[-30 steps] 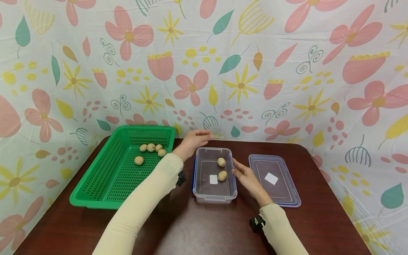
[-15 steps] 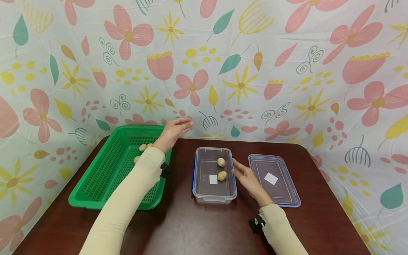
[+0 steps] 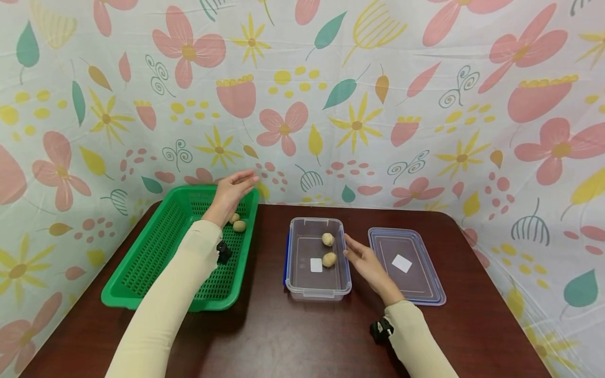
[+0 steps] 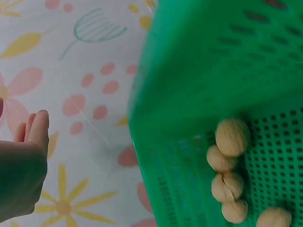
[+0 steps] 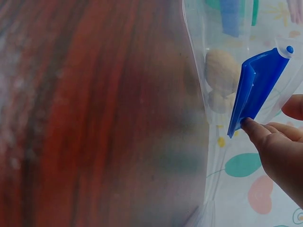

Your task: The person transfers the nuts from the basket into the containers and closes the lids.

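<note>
My left hand (image 3: pixel 231 195) hovers over the back of a green plastic basket (image 3: pixel 151 262), fingers extended and nothing in them. Several walnuts (image 4: pixel 226 187) lie on the basket floor; from the head, the hand and wrist cover some of them. A clear plastic box (image 3: pixel 306 242) stands in the middle of the table, with two walnuts (image 3: pixel 329 259) inside. At its right wall, my right hand (image 3: pixel 371 268) rests with loosely extended fingers. The right wrist view has a fingertip touching the box's blue latch (image 5: pixel 260 80), which hangs folded out.
The box's lid (image 3: pixel 408 268), clear with a blue seal, lies flat to the right of my right hand. A flowered cloth (image 3: pixel 302 105) hangs right behind the dark wooden table (image 3: pixel 293 341). A white label (image 3: pixel 316 265) shows in the box.
My left hand has moved left, from beside the clear box to above the green basket. The right hand has stayed at the box, and the walnuts in the box have not moved.
</note>
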`<state>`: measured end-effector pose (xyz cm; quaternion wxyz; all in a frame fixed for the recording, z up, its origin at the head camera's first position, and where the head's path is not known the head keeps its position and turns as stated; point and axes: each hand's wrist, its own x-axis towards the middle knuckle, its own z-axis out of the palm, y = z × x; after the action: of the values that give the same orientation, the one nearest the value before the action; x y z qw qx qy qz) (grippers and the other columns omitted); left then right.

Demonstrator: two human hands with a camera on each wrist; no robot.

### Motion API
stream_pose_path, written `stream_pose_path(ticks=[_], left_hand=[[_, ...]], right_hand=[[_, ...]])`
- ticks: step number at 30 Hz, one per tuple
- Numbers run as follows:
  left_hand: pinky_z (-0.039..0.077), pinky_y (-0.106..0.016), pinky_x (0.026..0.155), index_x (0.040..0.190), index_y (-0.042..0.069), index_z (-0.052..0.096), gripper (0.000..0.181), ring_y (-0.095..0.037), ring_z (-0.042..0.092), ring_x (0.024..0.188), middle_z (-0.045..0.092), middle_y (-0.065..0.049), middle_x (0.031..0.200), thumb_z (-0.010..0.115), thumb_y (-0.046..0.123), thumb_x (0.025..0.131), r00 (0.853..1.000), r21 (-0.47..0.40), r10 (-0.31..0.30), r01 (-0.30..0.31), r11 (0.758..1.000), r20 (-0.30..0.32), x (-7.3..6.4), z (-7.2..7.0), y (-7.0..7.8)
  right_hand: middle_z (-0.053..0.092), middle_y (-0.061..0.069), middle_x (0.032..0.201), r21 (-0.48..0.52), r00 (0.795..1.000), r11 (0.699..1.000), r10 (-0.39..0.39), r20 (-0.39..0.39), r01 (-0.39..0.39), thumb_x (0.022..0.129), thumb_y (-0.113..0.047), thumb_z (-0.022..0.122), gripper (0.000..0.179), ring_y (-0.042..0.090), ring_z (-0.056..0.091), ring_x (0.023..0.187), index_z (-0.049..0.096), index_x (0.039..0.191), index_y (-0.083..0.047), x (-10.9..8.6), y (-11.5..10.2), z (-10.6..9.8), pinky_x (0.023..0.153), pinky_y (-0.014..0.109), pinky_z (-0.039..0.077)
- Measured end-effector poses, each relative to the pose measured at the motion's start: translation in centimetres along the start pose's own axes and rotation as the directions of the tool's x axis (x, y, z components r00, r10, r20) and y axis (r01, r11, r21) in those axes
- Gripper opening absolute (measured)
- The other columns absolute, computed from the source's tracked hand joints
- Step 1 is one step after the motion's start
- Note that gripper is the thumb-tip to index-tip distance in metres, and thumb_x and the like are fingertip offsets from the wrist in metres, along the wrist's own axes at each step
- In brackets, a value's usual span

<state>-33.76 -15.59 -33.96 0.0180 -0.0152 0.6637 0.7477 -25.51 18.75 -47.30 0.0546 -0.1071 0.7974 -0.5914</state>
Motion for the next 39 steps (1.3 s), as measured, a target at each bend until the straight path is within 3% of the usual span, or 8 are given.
stream_pose_path(ticks=[18, 26, 33, 39], left_hand=[[0.042, -0.024, 0.104, 0.142, 0.009, 0.048, 0.052, -0.02, 0.046, 0.131, 0.048, -0.01, 0.143, 0.065, 0.02, 0.094, 0.991, 0.049, 0.012, -0.006, 0.999, -0.134, 0.1, -5.4, -1.5], [0.039, -0.025, 0.106, 0.144, 0.008, 0.045, 0.054, -0.02, 0.044, 0.133, 0.044, -0.01, 0.145, 0.063, 0.021, 0.095, 0.984, 0.063, -0.026, 0.038, 0.997, -0.179, 0.1, -7.9, -3.1], [0.036, -0.03, 0.11, 0.146, 0.006, 0.041, 0.055, -0.022, 0.04, 0.136, 0.043, -0.012, 0.147, 0.061, 0.02, 0.096, 0.968, 0.094, -0.083, 0.108, 0.99, -0.237, 0.0, -9.8, -4.3], [0.034, -0.033, 0.112, 0.147, 0.004, 0.038, 0.055, -0.025, 0.037, 0.138, 0.038, -0.014, 0.15, 0.059, 0.017, 0.097, 0.962, 0.121, -0.113, 0.146, 0.982, -0.247, -0.1, -11.2, -5.4]], right_hand=[[0.028, 0.019, 0.153, -0.005, 1.0, 1.0, 0.009, -0.005, -0.009, 0.102, -0.008, 0.046, 0.052, 0.034, 0.028, 0.14, 0.027, 0.15, 0.001, 0.2, -0.1, -0.1, 0.112, 0.045, 0.029], [0.027, 0.02, 0.153, -0.007, 1.0, 1.0, 0.001, 0.003, -0.001, 0.102, -0.009, 0.046, 0.052, 0.034, 0.027, 0.14, 0.027, 0.15, 0.002, 0.1, 0.0, -0.1, 0.112, 0.046, 0.029], [0.025, 0.02, 0.154, 0.021, 1.0, 1.0, 0.008, 0.009, -0.008, 0.102, -0.008, 0.047, 0.053, 0.034, 0.025, 0.141, 0.026, 0.15, 0.002, 0.1, 0.1, -0.1, 0.112, 0.045, 0.028], [0.026, 0.02, 0.153, 0.018, 1.0, 1.0, 0.013, 0.001, -0.013, 0.102, -0.008, 0.047, 0.053, 0.034, 0.026, 0.141, 0.026, 0.15, 0.002, 0.0, 0.0, -0.1, 0.112, 0.045, 0.028]])
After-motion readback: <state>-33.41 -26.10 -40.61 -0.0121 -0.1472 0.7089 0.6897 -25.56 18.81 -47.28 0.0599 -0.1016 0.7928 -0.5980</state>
